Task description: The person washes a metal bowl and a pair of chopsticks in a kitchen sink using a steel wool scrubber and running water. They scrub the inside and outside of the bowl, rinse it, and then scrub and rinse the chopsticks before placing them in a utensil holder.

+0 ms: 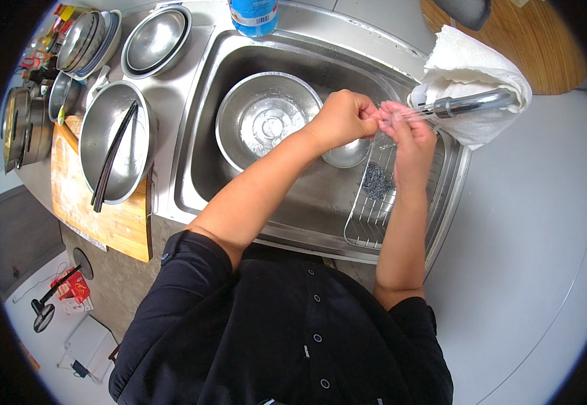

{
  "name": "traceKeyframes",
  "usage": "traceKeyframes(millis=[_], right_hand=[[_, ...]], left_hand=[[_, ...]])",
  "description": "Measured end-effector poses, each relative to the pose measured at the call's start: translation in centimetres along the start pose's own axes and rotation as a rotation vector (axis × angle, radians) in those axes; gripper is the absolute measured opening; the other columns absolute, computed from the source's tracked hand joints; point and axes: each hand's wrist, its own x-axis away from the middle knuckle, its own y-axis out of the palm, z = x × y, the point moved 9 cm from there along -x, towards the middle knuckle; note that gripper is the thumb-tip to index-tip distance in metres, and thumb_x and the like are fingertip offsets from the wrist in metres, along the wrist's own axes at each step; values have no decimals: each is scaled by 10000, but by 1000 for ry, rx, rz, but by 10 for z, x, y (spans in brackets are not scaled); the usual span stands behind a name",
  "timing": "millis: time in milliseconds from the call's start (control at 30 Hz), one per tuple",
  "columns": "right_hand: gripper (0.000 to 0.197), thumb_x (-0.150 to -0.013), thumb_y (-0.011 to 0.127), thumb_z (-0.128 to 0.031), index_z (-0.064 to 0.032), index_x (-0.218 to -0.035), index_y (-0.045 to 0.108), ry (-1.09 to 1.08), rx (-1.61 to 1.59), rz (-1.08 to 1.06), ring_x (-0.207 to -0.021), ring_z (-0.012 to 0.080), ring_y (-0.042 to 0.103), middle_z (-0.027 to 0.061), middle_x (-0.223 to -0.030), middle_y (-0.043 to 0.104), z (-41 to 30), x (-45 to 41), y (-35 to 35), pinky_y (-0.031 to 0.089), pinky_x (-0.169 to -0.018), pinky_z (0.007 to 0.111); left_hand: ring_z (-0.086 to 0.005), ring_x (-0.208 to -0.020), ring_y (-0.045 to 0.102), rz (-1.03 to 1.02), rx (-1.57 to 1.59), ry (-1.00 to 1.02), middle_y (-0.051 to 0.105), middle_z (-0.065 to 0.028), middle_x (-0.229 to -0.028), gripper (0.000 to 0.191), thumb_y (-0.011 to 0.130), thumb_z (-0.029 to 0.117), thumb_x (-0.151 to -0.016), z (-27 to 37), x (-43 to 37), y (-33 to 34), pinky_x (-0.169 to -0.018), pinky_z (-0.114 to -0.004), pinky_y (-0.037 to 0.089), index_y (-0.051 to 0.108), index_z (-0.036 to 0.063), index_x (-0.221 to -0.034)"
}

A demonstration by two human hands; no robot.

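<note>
My left hand (346, 117) and my right hand (411, 129) meet over the right side of a stainless steel sink (293, 202). Water runs from the chrome faucet spout (475, 103) onto the right fingers. The left fingers are curled, their tips against those of the right hand; whether anything small lies between them is hidden. No object shows in the right hand, whose fingers are bent and slightly apart. Below the hands, a steel wool scrubber (376, 180) rests on a wire rack (369, 223). A large metal basin (233, 109) with water stands in the sink, beside a smaller metal bowl (346, 154).
A white cloth (470, 66) wraps the faucet. Left of the sink, a metal bowl (93, 136) with black chopsticks (114, 157) overlaps a floured wooden board (126, 228). Stacked bowls (157, 40) and a blue bottle (254, 17) stand behind; a round wooden board (541, 55) lies back right.
</note>
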Motion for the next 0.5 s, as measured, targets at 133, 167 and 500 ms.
traceKeyframes(millis=[133,167,500], right_hand=[[201,-899,530,-63,68,-1024,618,-97,65,-30,-942,163,594,152,-1066,616,-2,4,4,481,-844,278],[200,-899,525,-59,70,-1021,618,-133,54,-33,-969,172,587,157,-1085,606,-2,6,5,479,-857,285],[337,-913,395,-102,126,-1137,501,146,-713,153,-1094,351,539,251,-1160,540,33,-7,-8,411,-1002,431]], left_hand=[[-115,-639,621,-15,342,-117,658,-84,-735,66,604,17,-818,-18,1,3,-597,-224,511,647,-31,-828],[-117,-647,623,5,407,-150,658,-84,-755,65,604,21,-823,-21,2,3,-609,-228,518,645,-25,-843],[-78,-769,608,111,870,-377,649,-25,-854,121,580,149,-902,-47,10,26,-716,-219,534,633,40,-910]])
